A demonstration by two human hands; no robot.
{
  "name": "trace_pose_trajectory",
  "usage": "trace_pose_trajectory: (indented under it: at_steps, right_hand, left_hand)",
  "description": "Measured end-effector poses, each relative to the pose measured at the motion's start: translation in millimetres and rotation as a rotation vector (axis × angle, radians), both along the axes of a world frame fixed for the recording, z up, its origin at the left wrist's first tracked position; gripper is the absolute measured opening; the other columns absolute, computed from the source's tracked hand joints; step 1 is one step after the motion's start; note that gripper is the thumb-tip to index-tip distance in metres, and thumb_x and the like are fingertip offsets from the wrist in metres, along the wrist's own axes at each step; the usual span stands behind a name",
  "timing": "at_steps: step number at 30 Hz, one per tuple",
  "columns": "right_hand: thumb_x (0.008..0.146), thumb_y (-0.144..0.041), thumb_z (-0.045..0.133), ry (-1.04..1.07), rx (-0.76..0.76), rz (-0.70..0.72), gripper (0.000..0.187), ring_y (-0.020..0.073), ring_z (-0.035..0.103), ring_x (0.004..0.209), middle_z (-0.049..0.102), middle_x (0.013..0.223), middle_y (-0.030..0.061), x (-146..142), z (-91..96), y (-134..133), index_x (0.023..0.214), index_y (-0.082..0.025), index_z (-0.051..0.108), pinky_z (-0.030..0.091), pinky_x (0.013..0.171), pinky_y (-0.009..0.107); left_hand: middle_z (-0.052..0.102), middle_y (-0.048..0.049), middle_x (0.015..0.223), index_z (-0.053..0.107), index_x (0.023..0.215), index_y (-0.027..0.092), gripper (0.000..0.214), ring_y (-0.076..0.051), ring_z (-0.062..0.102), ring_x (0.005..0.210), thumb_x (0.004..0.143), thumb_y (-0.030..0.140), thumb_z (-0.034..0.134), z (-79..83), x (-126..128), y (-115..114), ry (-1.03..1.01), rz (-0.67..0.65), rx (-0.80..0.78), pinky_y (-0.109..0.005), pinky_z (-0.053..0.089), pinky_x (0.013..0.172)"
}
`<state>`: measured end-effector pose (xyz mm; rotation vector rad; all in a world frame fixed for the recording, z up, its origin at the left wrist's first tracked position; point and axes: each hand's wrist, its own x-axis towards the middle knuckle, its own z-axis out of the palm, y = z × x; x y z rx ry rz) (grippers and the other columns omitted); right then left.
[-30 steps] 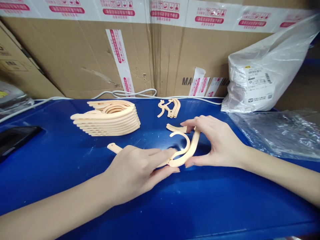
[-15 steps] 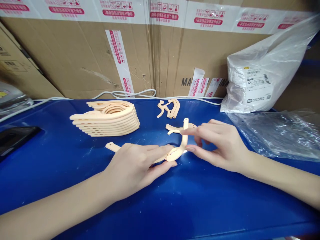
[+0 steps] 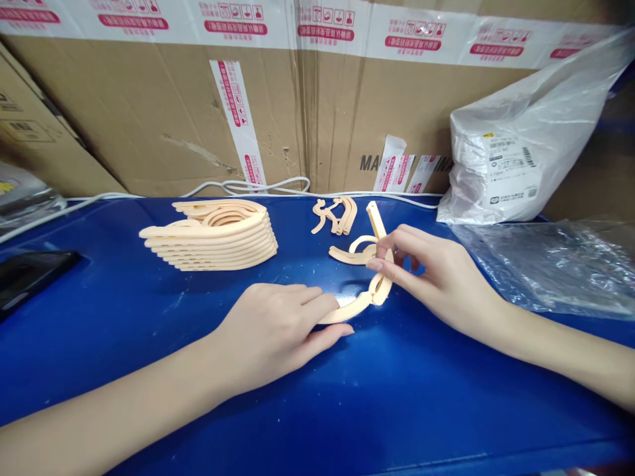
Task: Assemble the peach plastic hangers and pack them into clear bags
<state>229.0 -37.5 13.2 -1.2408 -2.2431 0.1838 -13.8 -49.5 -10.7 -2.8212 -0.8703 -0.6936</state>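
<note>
A peach plastic folding piece (image 3: 364, 301) lies on the blue table (image 3: 149, 317). My left hand (image 3: 278, 330) pinches its curved left arm between thumb and fingers and presses it down. My right hand (image 3: 436, 277) pinches the other arm (image 3: 376, 221), which stands up and tilts away from me at the hinge. A loose curved peach part (image 3: 354, 253) lies just behind, partly hidden by my right fingers.
A stack of several finished peach pieces (image 3: 213, 235) sits at the left. A small bunch of curved parts (image 3: 337, 213) lies at the back. Cardboard boxes (image 3: 297, 99), a white cable (image 3: 268, 187), plastic bags (image 3: 520, 152) at the right and a dark object (image 3: 30, 274) at the left edge surround the work spot.
My right hand has swung the piece's right arm up and back from lying folded beside the left arm. The left end of the piece is now under my left hand.
</note>
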Motion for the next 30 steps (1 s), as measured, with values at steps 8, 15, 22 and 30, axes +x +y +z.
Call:
trace_pose_trajectory:
  at_steps: [8, 15, 22, 30]
  right_hand:
    - [0.096, -0.021, 0.047, -0.244, 0.144, -0.039, 0.011, 0.0156, 0.06, 0.074, 0.062, 0.091, 0.0032, 13.6, 4.2, 16.0, 0.094, -0.021, 0.057, 0.043, 0.062, 0.028]
    - [0.096, -0.017, 0.044, -0.445, 0.254, -0.056, 0.009, 0.0178, 0.062, 0.067, 0.068, 0.086, 0.0045, 16.8, 4.3, 18.0, 0.098, -0.019, 0.053, 0.041, 0.053, 0.028]
    - [0.094, -0.015, 0.044, -0.601, 0.394, -0.184, 0.018, 0.0205, 0.066, 0.069, 0.072, 0.081, 0.0057, 20.6, -2.4, 25.2, 0.106, -0.018, 0.058, 0.03, 0.048, 0.027]
    - [0.086, -0.005, 0.048, -0.7, 0.303, -0.18, 0.029, 0.0256, 0.066, 0.081, 0.071, 0.089, 0.0092, 18.4, 1.9, 29.4, 0.107, -0.014, 0.065, 0.04, 0.055, 0.032]
  left_hand:
    - [0.066, -0.0065, 0.092, 0.066, 0.104, 0.013, 0.024, -0.022, 0.057, 0.091, 0.101, 0.02, 0.043, 2.4, 5.2, 10.7, 0.05, -0.066, -0.013, -0.036, 0.048, 0.08]
    - [0.055, -0.0112, 0.139, 0.049, 0.135, 0.017, 0.036, -0.024, 0.048, 0.13, 0.102, 0.028, 0.043, -0.1, 8.4, 19.4, 0.012, 0.015, -0.199, -0.045, 0.041, 0.107]
    - [0.032, -0.0113, 0.158, 0.026, 0.153, 0.018, 0.058, -0.024, 0.027, 0.148, 0.102, 0.046, 0.036, -2.5, 9.0, 23.9, 0.158, 0.045, -0.333, -0.054, 0.023, 0.119]
    - [0.036, -0.008, 0.157, 0.033, 0.151, 0.018, 0.064, -0.029, 0.035, 0.14, 0.099, 0.055, 0.04, -1.1, 8.1, 28.0, 0.179, 0.104, -0.301, -0.05, 0.034, 0.111]
